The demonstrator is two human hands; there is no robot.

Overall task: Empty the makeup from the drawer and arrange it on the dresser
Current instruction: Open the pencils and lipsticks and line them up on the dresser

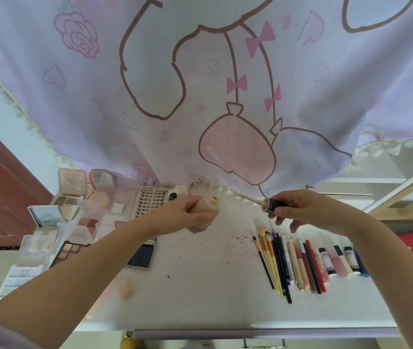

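Your left hand (195, 210) wraps its curled fingers round a squat beige foundation bottle (204, 212), tilted with its open neck towards the right, while your right hand (298, 210) pinches the bottle's black cap (271, 205) with its cream wand pointing back at the neck. The cap is off and the two are held apart above the white dresser top (200, 285), so I judge you are checking the bottle or about to screw it shut before setting it down

The arranging looks well along. To your left, open eyeshadow and blush palettes (69, 197) sit clustered, with a false-lash card (150, 200) behind your left wrist and a black compact (141, 256) nearer you. To your right, a row of slim brushes and pencils (273, 263) lies side by side, followed by lip gloss tubes (334, 260), all sorted by kind. That leaves bare space in the middle for the bottle

The dresser top is speckled with dark crumbs and smudges. A lilac cartoon-print curtain (200, 84) with a frilled hem hangs down to its far edge. The drawer's front edge (263, 335) shows just below the dresser, its inside hidden
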